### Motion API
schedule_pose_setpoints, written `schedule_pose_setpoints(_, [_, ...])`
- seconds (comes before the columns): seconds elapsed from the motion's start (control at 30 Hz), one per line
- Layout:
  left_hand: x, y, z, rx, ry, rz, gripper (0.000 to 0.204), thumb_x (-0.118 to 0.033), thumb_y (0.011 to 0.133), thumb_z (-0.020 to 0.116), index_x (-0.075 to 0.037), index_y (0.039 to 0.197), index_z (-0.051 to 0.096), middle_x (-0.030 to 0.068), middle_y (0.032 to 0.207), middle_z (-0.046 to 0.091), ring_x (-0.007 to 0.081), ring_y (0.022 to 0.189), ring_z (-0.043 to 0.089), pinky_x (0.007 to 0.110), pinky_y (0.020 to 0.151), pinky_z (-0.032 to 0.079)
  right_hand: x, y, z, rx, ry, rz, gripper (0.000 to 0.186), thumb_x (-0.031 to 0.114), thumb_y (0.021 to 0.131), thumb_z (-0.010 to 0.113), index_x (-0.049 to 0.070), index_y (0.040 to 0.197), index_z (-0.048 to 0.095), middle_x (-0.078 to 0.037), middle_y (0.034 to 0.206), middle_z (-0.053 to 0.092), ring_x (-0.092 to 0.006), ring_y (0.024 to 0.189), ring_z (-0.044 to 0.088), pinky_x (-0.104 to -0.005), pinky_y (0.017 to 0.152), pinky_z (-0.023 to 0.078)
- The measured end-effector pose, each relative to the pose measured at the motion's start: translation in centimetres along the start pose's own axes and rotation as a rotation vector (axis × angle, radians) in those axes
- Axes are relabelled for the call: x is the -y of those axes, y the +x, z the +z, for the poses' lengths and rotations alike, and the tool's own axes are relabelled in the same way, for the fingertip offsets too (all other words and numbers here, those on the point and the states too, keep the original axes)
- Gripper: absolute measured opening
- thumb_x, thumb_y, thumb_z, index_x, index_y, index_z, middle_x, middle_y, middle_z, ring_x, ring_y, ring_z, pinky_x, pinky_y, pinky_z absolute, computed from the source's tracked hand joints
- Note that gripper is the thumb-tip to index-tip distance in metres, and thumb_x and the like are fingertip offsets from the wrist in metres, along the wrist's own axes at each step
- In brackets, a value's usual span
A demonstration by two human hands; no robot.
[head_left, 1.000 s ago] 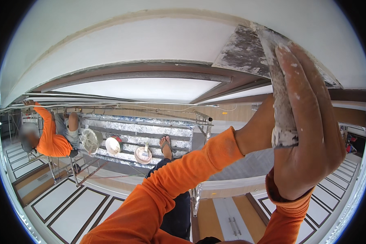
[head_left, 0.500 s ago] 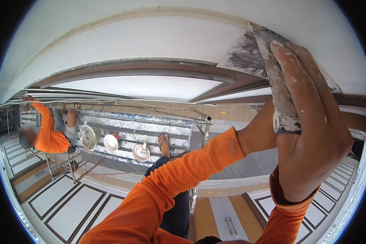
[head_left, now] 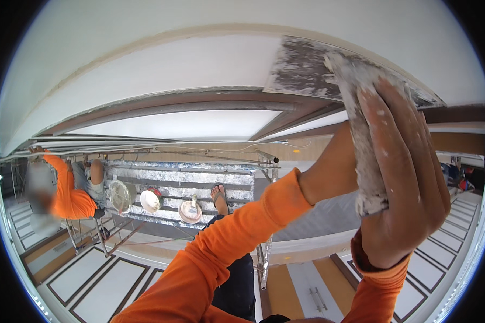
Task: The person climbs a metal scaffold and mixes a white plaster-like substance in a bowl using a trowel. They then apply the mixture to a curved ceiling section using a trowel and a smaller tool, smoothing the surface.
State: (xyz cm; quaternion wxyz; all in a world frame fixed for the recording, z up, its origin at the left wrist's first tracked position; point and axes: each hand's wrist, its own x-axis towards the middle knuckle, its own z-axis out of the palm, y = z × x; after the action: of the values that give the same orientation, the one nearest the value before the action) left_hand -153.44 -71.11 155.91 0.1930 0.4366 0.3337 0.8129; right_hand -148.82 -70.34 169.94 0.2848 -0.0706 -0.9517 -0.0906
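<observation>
My right hand (head_left: 404, 177) is closed around the plaster-caked handle of a plastering trowel (head_left: 302, 67), a wide dark blade smeared with white. The blade lies against the white wall (head_left: 199, 62), just above a brown moulding (head_left: 194, 105). My left hand (head_left: 337, 153) reaches up behind the handle. Only its wrist and back edge show there; the trowel and right hand hide its fingers.
Below is a plaster-spattered slatted platform (head_left: 161, 185), where my sandalled foot (head_left: 219, 198) stands. On it are a clear bucket (head_left: 120, 195), a white tub (head_left: 151, 200) and a bowl with a brush (head_left: 190, 211). A co-worker (head_left: 73, 191) in orange sits at the far left.
The trowel blade has shifted left along the wall, showing more of its face. My right hand moved left with it and tilted. The whole view has dipped slightly.
</observation>
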Motion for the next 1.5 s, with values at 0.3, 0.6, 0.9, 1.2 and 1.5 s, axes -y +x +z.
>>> schedule_pose_setpoints(0.3, [0.2, -0.5, -0.2, 0.039, -0.007, -0.019, 0.074, -0.014, 0.077, 0.08, 0.003, 0.137, 0.039, 0.019, 0.132, 0.052, 0.0295, 0.119, 0.054, 0.038, 0.102, 0.043, -1.0, 0.6, 3.0, -0.119, -0.09, -0.067, 0.035, 0.013, 0.083, 0.07, 0.011, 0.118, 0.071, -0.012, 0.112, 0.072, -0.03, 0.107, 0.069, -0.0458, 0.094, 0.055])
schedule_pose_setpoints(0.6, [0.3, 0.8, -0.1, 0.021, -0.032, -0.024, 0.073, -0.014, 0.077, 0.08, 0.003, 0.137, 0.04, 0.0189, 0.131, 0.053, 0.0291, 0.118, 0.054, 0.038, 0.101, 0.043, -1.5, -1.4, 0.5, -0.022, -0.052, -0.018, 0.035, 0.011, 0.08, 0.07, 0.01, 0.116, 0.073, -0.013, 0.109, 0.073, -0.0305, 0.105, 0.07, -0.0448, 0.093, 0.055])
schedule_pose_setpoints(0.9, [0.3, 0.4, -0.7, 0.096, -0.03, -0.006, 0.076, -0.013, 0.075, 0.082, 0.003, 0.136, 0.04, 0.0179, 0.129, 0.055, 0.0286, 0.116, 0.056, 0.038, 0.1, 0.044, -4.7, -0.5, 0.8, -0.09, -0.038, -0.094, 0.041, 0.009, 0.075, 0.071, 0.009, 0.116, 0.073, -0.015, 0.109, 0.072, -0.0319, 0.106, 0.069, -0.0431, 0.095, 0.053])
schedule_pose_setpoints(1.2, [0.1, -1.0, -1.3, 0.128, 0.12, -0.085, 0.077, -0.009, 0.072, 0.083, 0.001, 0.136, 0.042, 0.0159, 0.127, 0.057, 0.0278, 0.115, 0.057, 0.039, 0.099, 0.045, -4.1, 0.1, 0.5, -0.057, -0.009, -0.047, 0.038, 0.008, 0.074, 0.073, 0.008, 0.112, 0.074, -0.014, 0.103, 0.073, -0.0294, 0.098, 0.072, -0.0415, 0.092, 0.055])
schedule_pose_setpoints(1.5, [-1.7, 1.8, 0.2, 0.0, 0.075, -0.128, 0.068, 0.002, 0.076, 0.071, 0.003, 0.136, 0.039, 0.018, 0.126, 0.056, 0.0262, 0.116, 0.055, 0.036, 0.098, 0.045, -3.9, -0.4, -2.7, 0.161, 0.001, -0.004, 0.037, 0.011, 0.079, 0.074, 0.008, 0.115, 0.071, -0.014, 0.109, 0.073, -0.0307, 0.104, 0.07, -0.0433, 0.092, 0.056])
